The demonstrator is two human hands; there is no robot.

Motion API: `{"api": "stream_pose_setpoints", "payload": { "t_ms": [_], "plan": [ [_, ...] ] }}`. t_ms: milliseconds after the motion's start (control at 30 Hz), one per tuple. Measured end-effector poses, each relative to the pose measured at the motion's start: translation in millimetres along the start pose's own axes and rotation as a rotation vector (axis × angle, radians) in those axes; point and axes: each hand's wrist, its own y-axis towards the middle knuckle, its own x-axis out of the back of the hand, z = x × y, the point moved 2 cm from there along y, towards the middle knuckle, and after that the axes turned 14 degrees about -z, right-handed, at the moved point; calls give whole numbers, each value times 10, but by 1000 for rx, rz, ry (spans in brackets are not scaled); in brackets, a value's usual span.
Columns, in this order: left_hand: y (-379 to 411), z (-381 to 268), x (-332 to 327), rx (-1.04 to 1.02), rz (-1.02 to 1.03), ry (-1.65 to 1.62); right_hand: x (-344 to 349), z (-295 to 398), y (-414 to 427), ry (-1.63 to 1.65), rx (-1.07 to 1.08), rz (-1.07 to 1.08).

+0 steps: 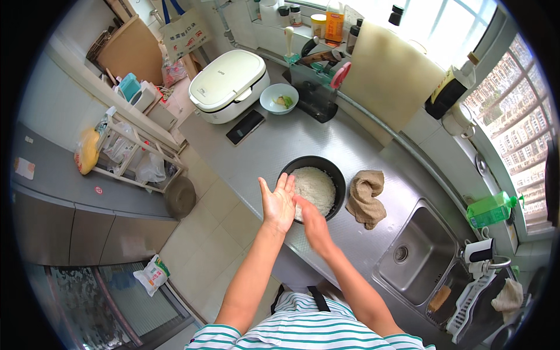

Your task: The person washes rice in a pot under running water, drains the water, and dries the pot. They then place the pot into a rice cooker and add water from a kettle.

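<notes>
My left hand [278, 203], palm up with its fingers apart and nothing in it, is held above the near-left rim of a dark round pot [339, 186]. White rice or a similar white grain [316, 186] fills much of the pot. My right hand [313, 223] is slightly blurred over the pot's near rim, its fingertips close to my left palm; whether they touch cannot be made out. No object shows in it. Just right of the pot a crumpled brown cloth [367, 199] lies on the steel counter [262, 166].
Farther back stand a white rice cooker [229, 83], a bowl with food scraps [279, 99] and a knife holder [313, 92]. A phone [245, 127] lies near the counter's left edge. The steel sink [418, 253] is at right, below a green soap bottle [490, 210].
</notes>
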Motion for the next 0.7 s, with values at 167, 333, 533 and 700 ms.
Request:
{"api": "stream_pose_setpoints", "payload": {
  "t_ms": [167, 333, 533, 700],
  "plan": [
    [93, 109, 69, -54, -93, 161, 37, 30, 68, 32, -95, -29],
    [108, 132, 5, -24, -59, 114, -54, -264, 46, -81, -365, 48],
    [80, 200, 55, 28, -90, 21, -74, 24, 23, -31, 54, 20],
    [-53, 107, 18, -37, 36, 138, 184, -415, 84, -88, -281, -19]
  ]
}}
